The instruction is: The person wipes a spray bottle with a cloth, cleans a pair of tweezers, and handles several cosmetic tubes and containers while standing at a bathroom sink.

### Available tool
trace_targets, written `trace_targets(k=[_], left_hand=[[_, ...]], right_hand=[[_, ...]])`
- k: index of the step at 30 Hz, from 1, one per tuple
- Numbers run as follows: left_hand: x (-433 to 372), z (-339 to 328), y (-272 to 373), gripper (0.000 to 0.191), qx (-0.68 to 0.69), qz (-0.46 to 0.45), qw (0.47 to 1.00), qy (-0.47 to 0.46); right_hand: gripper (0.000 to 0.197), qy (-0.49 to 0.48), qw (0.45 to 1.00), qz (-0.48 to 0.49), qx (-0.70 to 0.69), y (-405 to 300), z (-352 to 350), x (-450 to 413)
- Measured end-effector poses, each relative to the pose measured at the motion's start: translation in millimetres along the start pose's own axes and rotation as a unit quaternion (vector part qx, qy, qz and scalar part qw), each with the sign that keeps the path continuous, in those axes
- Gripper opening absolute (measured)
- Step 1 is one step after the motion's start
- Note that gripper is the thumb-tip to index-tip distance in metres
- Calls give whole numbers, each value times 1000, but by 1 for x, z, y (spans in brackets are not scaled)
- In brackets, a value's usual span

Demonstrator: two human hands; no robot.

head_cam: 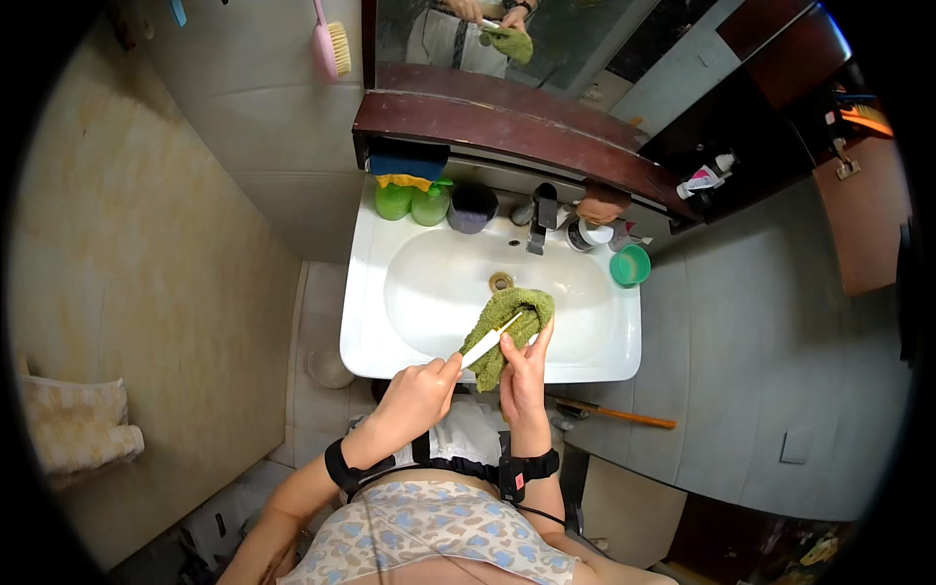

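My left hand grips the thick end of a white, slim-necked tool, which looks like an electric toothbrush. Its thin tip points up and to the right, lying against a green terry cloth. The cloth is bunched in my right hand, with the thumb pressed near the tool's neck. Part of the fabric hides those fingers. Both hands are at the front edge of a white washbasin, and the cloth hangs over its bowl below the brass-coloured drain.
A black faucet stands at the back rim. Left of it are green pump bottles and a dark cup; right are a white jar and a green cup. A wooden mirror shelf overhangs the back.
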State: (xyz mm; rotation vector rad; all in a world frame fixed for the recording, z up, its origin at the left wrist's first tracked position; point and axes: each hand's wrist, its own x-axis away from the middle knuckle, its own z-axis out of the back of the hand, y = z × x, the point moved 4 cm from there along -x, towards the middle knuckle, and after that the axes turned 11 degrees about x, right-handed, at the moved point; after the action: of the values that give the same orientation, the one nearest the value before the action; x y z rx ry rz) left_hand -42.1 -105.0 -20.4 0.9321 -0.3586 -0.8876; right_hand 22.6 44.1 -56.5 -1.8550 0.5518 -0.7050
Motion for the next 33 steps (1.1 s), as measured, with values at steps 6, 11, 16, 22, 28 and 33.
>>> trace_targets(k=[6, 11, 16, 22, 28, 33], left_hand=[[-6, -16, -4, 19, 92, 44, 993, -51], [-1, -41, -19, 24, 295, 197, 932, -74], [-18, -52, -12, 24, 278, 216, 935, -44], [-34, -87, 7, 23, 328, 199, 922, -48], [-37, -101, 22, 24, 385, 234, 889, -80], [-40, -96, 30, 23, 372, 233, 898, -30]], right_hand=[[83, 3, 999, -34, -42, 1, 26, -15], [82, 19, 998, -7, -58, -14, 54, -37], [85, 105, 981, 119, 111, -30, 83, -49], [75, 0, 900, 210, 381, -38, 69, -25], [77, 11, 922, 171, 348, -7, 85, -60], [70, 70, 985, 59, 148, 5, 127, -95]])
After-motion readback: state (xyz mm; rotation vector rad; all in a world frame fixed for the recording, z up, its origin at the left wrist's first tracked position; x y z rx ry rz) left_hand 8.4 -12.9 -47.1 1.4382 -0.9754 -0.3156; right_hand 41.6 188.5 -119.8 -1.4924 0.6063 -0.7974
